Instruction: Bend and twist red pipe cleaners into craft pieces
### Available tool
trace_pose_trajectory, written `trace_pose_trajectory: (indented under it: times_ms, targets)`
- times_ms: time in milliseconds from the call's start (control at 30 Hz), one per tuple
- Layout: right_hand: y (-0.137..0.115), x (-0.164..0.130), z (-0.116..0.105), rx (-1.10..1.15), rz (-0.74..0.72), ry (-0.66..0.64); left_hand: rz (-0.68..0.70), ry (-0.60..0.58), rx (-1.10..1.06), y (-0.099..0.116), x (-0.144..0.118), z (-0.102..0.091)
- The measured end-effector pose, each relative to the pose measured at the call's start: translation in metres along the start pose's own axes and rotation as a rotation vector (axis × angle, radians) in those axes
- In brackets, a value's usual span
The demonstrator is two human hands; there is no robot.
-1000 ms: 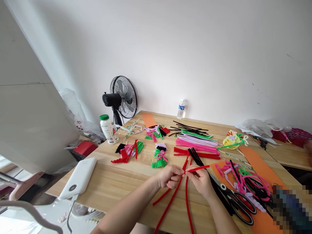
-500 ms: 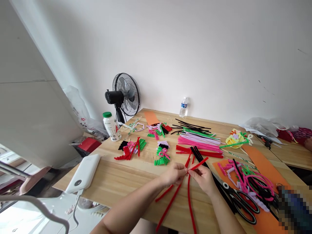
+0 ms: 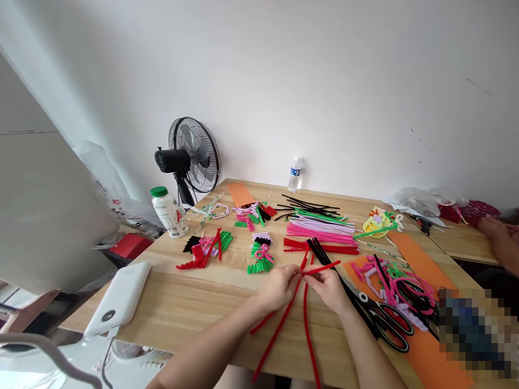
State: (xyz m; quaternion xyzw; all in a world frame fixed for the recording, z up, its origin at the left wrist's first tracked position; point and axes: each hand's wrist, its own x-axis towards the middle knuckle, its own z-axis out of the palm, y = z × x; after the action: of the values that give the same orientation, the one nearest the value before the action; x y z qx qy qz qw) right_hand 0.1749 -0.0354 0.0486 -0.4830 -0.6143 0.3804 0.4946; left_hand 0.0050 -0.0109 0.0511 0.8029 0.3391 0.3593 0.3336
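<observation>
My left hand (image 3: 283,286) and my right hand (image 3: 325,286) meet over the table's front part, fingertips close together. Both pinch red pipe cleaners (image 3: 310,335) where the strands cross. One end sticks out to the right above my right hand, and longer strands hang down toward the table edge. Just beyond my hands lie a bundle of black pipe cleaners (image 3: 320,254) and a row of red ones (image 3: 294,246). Scissors with black and white handles (image 3: 389,319) rest right of my right arm. My fingers hide the exact crossing point.
Curled pipe-cleaner pieces (image 3: 261,254) lie left of the hands. Pink and lilac pipe cleaners (image 3: 320,231) lie behind. A white bottle (image 3: 169,213), a power bank (image 3: 117,300), a fan (image 3: 194,154) and a water bottle (image 3: 295,175) stand around. Another person's hand (image 3: 500,237) is at far right.
The view has turned a little to the right, so things sit further left. Another person's hand has come into view at the right. My hands keep their pinch on the red strands.
</observation>
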Motion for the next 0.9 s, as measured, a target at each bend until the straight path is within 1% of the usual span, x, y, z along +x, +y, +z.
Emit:
trace_pose_trajectory:
  times_ms: [33, 67, 133, 167, 200, 233, 267, 333, 367, 400, 433, 467, 500, 533, 600, 633, 700, 767, 800, 833, 867, 900]
  targets:
    - [-0.003, -0.001, 0.0, -0.052, -0.059, 0.006, -0.107, -0.037, -0.139, -0.001, 0.001, -0.001]
    - [-0.005, -0.001, -0.001, -0.09, -0.114, 0.005, -0.222, -0.117, -0.29, -0.003, 0.003, -0.002]
    - [-0.008, -0.002, -0.001, -0.13, -0.189, -0.007, -0.421, -0.351, -0.57, -0.006, 0.006, -0.005]
    - [-0.009, -0.002, -0.001, -0.132, -0.198, -0.006, -0.472, -0.448, -0.665, -0.007, 0.007, -0.005]
    - [-0.009, -0.002, 0.0, -0.122, -0.184, 0.004, -0.481, -0.485, -0.707, -0.008, 0.007, -0.006]
    - [-0.009, -0.002, 0.0, -0.105, -0.149, 0.017, -0.446, -0.442, -0.685, -0.008, 0.006, -0.005]
    - [-0.008, -0.002, 0.0, -0.083, -0.096, 0.028, -0.37, -0.333, -0.598, -0.008, 0.006, -0.004]
    - [-0.004, -0.001, 0.001, -0.023, 0.034, 0.035, -0.125, -0.077, -0.273, -0.006, 0.003, -0.001]
    - [-0.002, 0.0, 0.002, 0.015, 0.092, 0.026, 0.011, 0.011, -0.082, -0.006, 0.002, 0.001]
    - [0.0, 0.0, 0.002, 0.054, 0.138, 0.01, 0.13, 0.058, 0.094, -0.005, 0.0, 0.002]
    - [0.002, 0.0, 0.002, 0.087, 0.172, -0.01, 0.22, 0.068, 0.235, -0.005, 0.0, 0.003]
    - [0.003, 0.0, 0.003, 0.108, 0.195, -0.027, 0.272, 0.06, 0.336, -0.005, -0.001, 0.004]
    - [0.004, 0.0, 0.003, 0.113, 0.205, -0.039, 0.29, 0.047, 0.391, -0.006, -0.001, 0.004]
    - [0.004, 0.0, 0.003, 0.099, 0.202, -0.042, 0.28, 0.036, 0.403, -0.006, -0.001, 0.005]
    - [0.001, -0.001, 0.002, 0.028, 0.143, -0.021, 0.195, 0.02, 0.313, -0.007, -0.001, 0.005]
    - [-0.001, -0.002, 0.002, -0.019, 0.084, -0.002, 0.127, 0.013, 0.217, -0.007, 0.0, 0.005]
    - [-0.006, -0.003, 0.001, -0.104, -0.071, 0.029, -0.054, -0.025, -0.055, -0.007, 0.001, 0.006]
    - [-0.009, -0.004, 0.002, -0.157, -0.196, 0.026, -0.27, -0.131, -0.362, -0.008, 0.003, 0.005]
    - [-0.01, -0.004, 0.002, -0.169, -0.232, 0.019, -0.364, -0.198, -0.492, -0.008, 0.003, 0.004]
    - [-0.011, -0.004, 0.002, -0.173, -0.247, 0.015, -0.43, -0.251, -0.579, -0.008, 0.004, 0.004]
    - [-0.01, -0.004, 0.003, -0.171, -0.242, 0.013, -0.452, -0.271, -0.608, -0.008, 0.004, 0.003]
    - [-0.009, -0.003, 0.004, -0.165, -0.22, 0.017, -0.424, -0.252, -0.574, -0.008, 0.004, 0.002]
